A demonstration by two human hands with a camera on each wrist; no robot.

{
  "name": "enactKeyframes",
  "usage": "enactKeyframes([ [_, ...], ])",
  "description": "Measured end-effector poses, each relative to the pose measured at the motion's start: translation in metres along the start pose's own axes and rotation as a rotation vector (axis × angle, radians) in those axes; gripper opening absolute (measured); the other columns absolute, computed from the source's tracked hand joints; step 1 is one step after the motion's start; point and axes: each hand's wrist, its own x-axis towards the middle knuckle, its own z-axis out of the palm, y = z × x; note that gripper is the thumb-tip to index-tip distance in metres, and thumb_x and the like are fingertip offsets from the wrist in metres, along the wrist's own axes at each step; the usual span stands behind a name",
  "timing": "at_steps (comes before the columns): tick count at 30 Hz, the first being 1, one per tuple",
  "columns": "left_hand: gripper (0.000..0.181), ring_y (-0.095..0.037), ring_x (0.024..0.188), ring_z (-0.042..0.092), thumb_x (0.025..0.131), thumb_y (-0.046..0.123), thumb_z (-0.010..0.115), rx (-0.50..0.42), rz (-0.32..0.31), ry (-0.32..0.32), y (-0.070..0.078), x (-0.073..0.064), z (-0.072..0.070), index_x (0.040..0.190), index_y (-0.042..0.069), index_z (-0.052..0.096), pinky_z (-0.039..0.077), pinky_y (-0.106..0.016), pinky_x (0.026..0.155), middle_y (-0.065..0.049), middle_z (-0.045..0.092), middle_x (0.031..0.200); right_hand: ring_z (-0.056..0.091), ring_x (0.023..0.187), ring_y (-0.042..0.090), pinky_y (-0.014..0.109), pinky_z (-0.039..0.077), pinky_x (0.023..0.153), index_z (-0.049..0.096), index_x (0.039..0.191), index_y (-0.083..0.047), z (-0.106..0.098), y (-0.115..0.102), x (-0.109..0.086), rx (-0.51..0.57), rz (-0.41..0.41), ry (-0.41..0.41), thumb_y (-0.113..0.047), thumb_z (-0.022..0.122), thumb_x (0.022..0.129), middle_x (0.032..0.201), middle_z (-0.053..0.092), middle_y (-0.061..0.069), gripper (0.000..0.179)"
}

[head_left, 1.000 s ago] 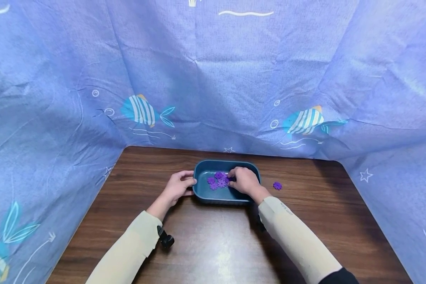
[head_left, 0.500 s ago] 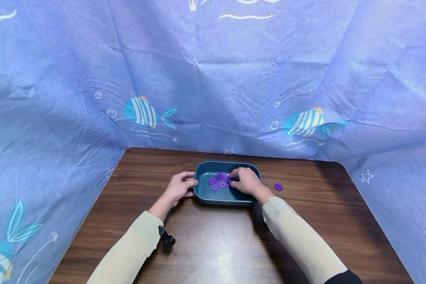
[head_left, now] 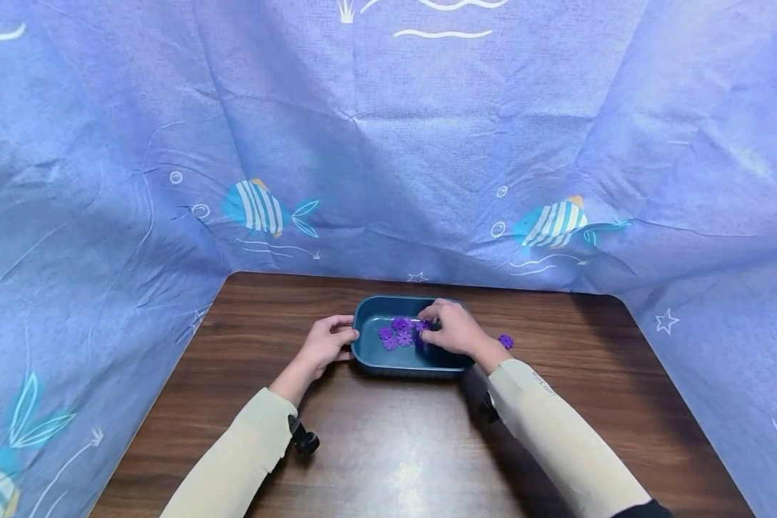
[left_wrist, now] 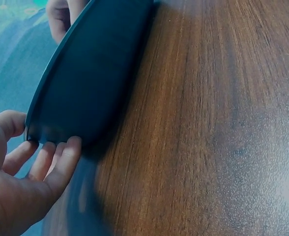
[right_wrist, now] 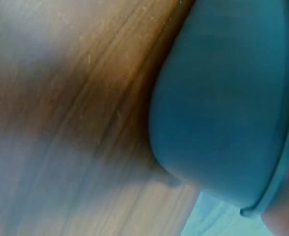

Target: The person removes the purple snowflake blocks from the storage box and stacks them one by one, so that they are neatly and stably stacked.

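A dark teal plastic bin (head_left: 411, 371) stands on the wooden table with several purple flower-shaped pieces (head_left: 404, 338) lying inside. My left hand (head_left: 324, 342) grips the bin's left end. In the left wrist view, that hand's thumb is at the rim and its fingertips (left_wrist: 73, 142) press the outer wall. My right hand (head_left: 455, 329) reaches over the bin's right side and pinches a purple flower-shaped piece (head_left: 422, 326) between thumb and fingers, above the bin floor. The right wrist view shows mostly the bin's outer wall (right_wrist: 223, 108); that hand is nearly hidden behind the rim.
One more purple flower-shaped piece (head_left: 506, 341) lies on the table (head_left: 596, 374) right of the bin, close to my right wrist. A blue fish-print cloth (head_left: 395, 180) hangs behind the table and along its sides.
My right hand has shifted slightly right and up, bringing a purple piece away from the others in the bin. The left hand keeps its hold on the bin.
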Motion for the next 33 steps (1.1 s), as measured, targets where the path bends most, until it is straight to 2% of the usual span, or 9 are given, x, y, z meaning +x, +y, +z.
enactKeyframes([
  [5,0.045,-0.025,0.101,0.070,0.096,0.004,0.065,-0.002,0.004,-0.001,0.000,-0.001,0.001,0.139,-0.003,0.058,0.065,-0.040,0.078,-0.027,0.064,0.131,0.062,0.096,0.018,0.036,0.055,0.082,0.077,0.115,-0.008,-0.009,0.002,-0.006,0.039,-0.002,-0.017,-0.020,0.079,0.085,0.104,0.065,0.002,0.032],
  [10,0.045,-0.024,0.100,0.070,0.095,0.003,0.065,-0.009,0.007,0.000,0.001,-0.002,0.001,0.139,-0.003,0.058,0.065,-0.039,0.077,-0.027,0.064,0.130,0.063,0.096,0.018,0.037,0.056,0.084,0.076,0.116,-0.007,-0.016,0.005,-0.014,0.052,-0.016,-0.024,-0.018,0.079,0.087,0.105,0.069,0.002,0.031],
  [15,0.045,-0.028,0.101,0.070,0.096,0.004,0.065,-0.006,0.008,0.002,0.001,-0.002,0.000,0.139,-0.003,0.058,0.065,-0.039,0.078,-0.028,0.064,0.131,0.065,0.095,0.017,0.040,0.058,0.086,0.076,0.111,-0.009,-0.022,0.008,-0.020,0.060,-0.022,0.001,-0.019,0.082,0.087,0.102,0.072,0.001,0.027],
  [20,0.045,-0.029,0.104,0.069,0.096,0.005,0.065,-0.005,0.004,-0.001,0.002,-0.002,-0.001,0.140,-0.003,0.057,0.065,-0.041,0.080,-0.028,0.063,0.132,0.066,0.093,0.018,0.044,0.060,0.084,0.077,0.107,-0.009,-0.027,0.013,-0.027,0.081,-0.058,0.045,-0.018,0.082,0.086,0.100,0.073,0.000,0.024],
  [26,0.044,-0.027,0.100,0.070,0.097,0.006,0.066,0.005,0.004,0.011,0.006,-0.004,-0.001,0.139,-0.003,0.058,0.065,-0.042,0.079,-0.026,0.064,0.130,0.066,0.092,0.020,0.044,0.059,0.076,0.078,0.108,-0.007,-0.032,0.017,-0.036,0.099,-0.108,0.118,-0.017,0.081,0.085,0.101,0.073,0.003,0.025],
  [33,0.043,-0.024,0.097,0.070,0.097,0.006,0.067,0.011,-0.015,0.012,0.005,-0.005,0.000,0.138,-0.001,0.060,0.065,-0.043,0.079,-0.024,0.066,0.128,0.066,0.086,0.022,0.036,0.056,0.071,0.079,0.108,-0.006,-0.035,0.025,-0.051,0.109,-0.076,0.187,-0.017,0.080,0.085,0.102,0.072,0.002,0.026],
])
